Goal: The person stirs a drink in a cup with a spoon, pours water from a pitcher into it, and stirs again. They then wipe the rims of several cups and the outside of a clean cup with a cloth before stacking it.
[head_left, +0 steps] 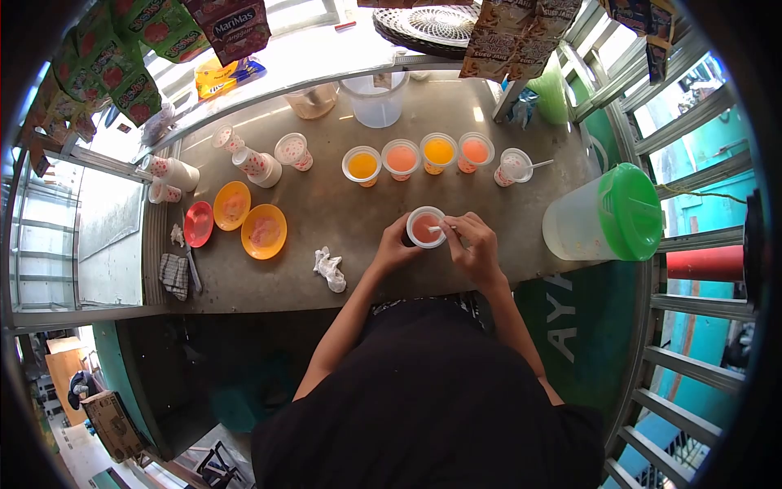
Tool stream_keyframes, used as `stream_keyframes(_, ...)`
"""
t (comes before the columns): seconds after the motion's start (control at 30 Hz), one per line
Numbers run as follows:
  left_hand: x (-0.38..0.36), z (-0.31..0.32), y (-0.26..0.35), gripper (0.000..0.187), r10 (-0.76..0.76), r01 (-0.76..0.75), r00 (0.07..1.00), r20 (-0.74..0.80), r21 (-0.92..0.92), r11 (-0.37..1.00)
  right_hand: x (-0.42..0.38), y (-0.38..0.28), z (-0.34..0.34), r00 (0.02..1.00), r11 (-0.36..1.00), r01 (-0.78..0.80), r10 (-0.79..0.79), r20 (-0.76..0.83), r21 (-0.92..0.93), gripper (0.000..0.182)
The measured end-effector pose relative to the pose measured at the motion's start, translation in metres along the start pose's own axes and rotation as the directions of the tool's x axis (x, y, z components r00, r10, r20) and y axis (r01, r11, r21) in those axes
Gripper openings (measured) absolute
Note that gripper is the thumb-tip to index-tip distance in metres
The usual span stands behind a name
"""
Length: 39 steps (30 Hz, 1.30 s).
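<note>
Near the counter's front edge stands a plastic cup (pixel 423 230) of pink drink. My left hand (pixel 397 247) is wrapped around its left side. Between the fingers of my right hand (pixel 472 247) is a white plastic spoon (pixel 434 229), its lower end in the drink. Just beyond, in a row, are two cups of orange drink, one of them at the left end (pixel 362 166), and two of pink drink, one at the right end (pixel 475 152). Right of them stands a cup with a pale interior (pixel 513 169) and a white spoon leaning out of it.
A large clear container with a green lid (pixel 631 212) is at the right. Left are stacked paper cups (pixel 259 166), orange plates (pixel 265 231), a red plate (pixel 198 224), a crumpled white tissue or bag (pixel 329 269) and a checked cloth (pixel 173 275). Sachets (pixel 232 28) hang overhead.
</note>
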<state>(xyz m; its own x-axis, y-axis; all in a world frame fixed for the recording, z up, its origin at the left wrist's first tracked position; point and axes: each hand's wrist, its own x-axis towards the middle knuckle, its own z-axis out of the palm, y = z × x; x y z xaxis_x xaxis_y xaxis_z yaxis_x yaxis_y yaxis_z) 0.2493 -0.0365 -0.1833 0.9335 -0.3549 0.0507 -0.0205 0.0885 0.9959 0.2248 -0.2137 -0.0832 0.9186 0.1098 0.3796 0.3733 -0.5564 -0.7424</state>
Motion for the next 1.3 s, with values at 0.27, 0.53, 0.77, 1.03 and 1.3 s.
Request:
stream_keyframes(0.27, 0.0, -0.0015, -0.0027, 0.058, 0.017, -0.018, 1.0, 0.007, 0.034, 0.999, -0.0013, 0.0019, 0.0011, 1.0, 1.0, -0.002, 0.002, -0.011, 0.0, 0.012)
stream_keyframes(0.53, -0.0001, -0.0014, 0.0012, 0.055, 0.012, -0.012, 1.0, 0.008, 0.039, 0.999, -0.0004, 0.0011, 0.0007, 0.998, 0.999, 0.018, -0.019, -0.056, -0.027, 0.011)
stream_keyframes(0.77, -0.0004, -0.0007, 0.0003, 0.054, 0.01, -0.01, 1.0, 0.004, 0.025, 1.0, -0.0004, 0.0005, -0.0004, 0.998, 1.0, -0.02, 0.021, -0.06, 0.018, 0.011)
stream_keyframes(1.03, -0.0003, -0.0006, -0.0001, 0.054, 0.007, -0.007, 1.0, 0.0, 0.029, 1.0, -0.0003, 0.0012, -0.0013, 0.999, 1.0, -0.003, 0.002, -0.049, -0.015, 0.01)
stream_keyframes(1.3, -0.001, 0.0006, 0.0025, 0.053, 0.004, -0.004, 1.0, 0.0, 0.007, 1.0, -0.001, 0.0006, -0.0009, 0.999, 1.0, -0.01, 0.011, -0.032, 0.014, 0.011)
